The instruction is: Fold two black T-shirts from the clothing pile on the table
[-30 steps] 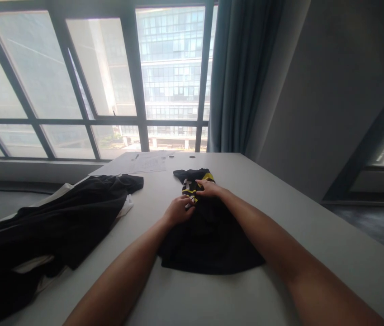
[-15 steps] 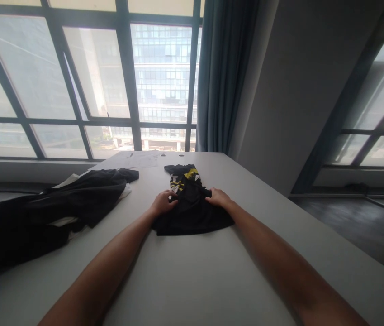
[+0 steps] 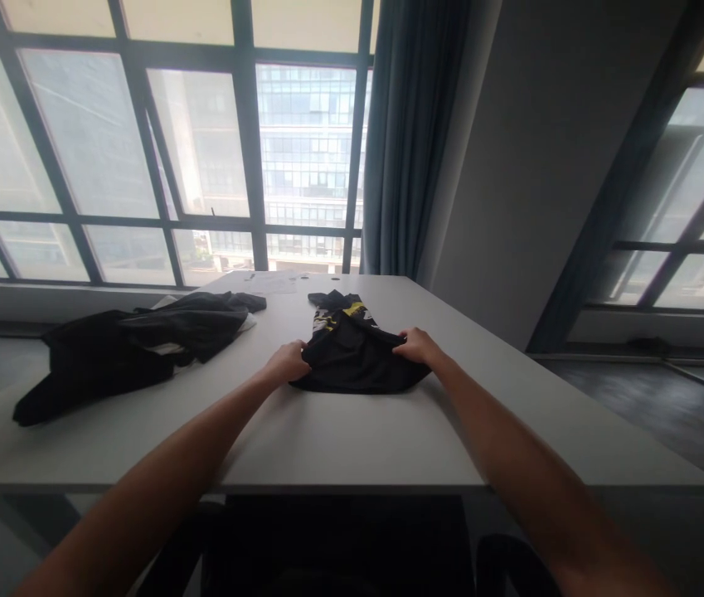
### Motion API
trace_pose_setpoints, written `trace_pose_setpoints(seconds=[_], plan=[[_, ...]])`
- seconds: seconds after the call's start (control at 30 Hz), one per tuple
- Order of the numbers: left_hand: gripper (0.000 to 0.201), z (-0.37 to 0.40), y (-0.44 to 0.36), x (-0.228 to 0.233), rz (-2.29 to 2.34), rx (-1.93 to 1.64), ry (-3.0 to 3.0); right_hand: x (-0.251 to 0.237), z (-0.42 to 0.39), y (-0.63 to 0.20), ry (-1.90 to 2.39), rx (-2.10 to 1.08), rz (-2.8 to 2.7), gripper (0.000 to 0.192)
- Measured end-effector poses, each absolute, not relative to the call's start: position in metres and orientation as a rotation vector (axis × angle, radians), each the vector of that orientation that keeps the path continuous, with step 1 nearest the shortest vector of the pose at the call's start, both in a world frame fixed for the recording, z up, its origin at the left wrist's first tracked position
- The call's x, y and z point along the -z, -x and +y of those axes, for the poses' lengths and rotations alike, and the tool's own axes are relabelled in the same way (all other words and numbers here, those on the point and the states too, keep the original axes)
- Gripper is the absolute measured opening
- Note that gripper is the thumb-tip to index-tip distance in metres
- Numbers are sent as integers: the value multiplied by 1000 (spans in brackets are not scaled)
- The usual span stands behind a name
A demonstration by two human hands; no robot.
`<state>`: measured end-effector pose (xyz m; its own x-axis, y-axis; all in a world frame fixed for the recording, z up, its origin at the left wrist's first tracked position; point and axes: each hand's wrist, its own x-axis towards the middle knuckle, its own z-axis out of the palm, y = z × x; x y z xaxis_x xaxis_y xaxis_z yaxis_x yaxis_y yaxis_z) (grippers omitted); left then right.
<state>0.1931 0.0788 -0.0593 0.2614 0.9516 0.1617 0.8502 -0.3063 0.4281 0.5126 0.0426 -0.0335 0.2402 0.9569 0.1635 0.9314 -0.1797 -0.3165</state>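
Two bare hands pinch one dark folded garment on the white bench.

Far left on the bench (image 3: pixel 339 439), a loose heap of black clothing (image 3: pixel 133 348) lies well apart from the hands, with sheets of paper (image 3: pixel 274 283) near the far edge. The left hand (image 3: pixel 288 362) has its grip closed on the left edge of the black garment with yellow print (image 3: pixel 355 352), which sits mid-bench. The right hand (image 3: pixel 417 346) has its grip closed on the garment's right edge, lifting the fabric slightly. A grey-blue curtain (image 3: pixel 407 141) hangs behind.
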Motion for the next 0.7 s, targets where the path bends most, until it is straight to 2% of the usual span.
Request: trace_pose_setpoints(seconds=[0.1, 0.2, 0.33, 0.43, 0.7], plan=[[36, 68, -185, 52, 1732, -577, -2274, 32, 35, -513, 2118, -177, -1719, 42], [24, 60, -185, 42, 1691, -736, -2283, 29, 32, -506, 2012, -296, -1730, 44], [22, 48, -200, 31, 1504, -1070, -2220, 24, 31, -492, 1937, -320, -1766, 51], [25, 38, -215, 31, 1384, -1139, -2216, 19, 28, -481, 1904, -322, -1789, 46], [28, 24, -228, 54, 1123, -758, -2573, 14, 13, -461, 1778, -88, -1874, 28]])
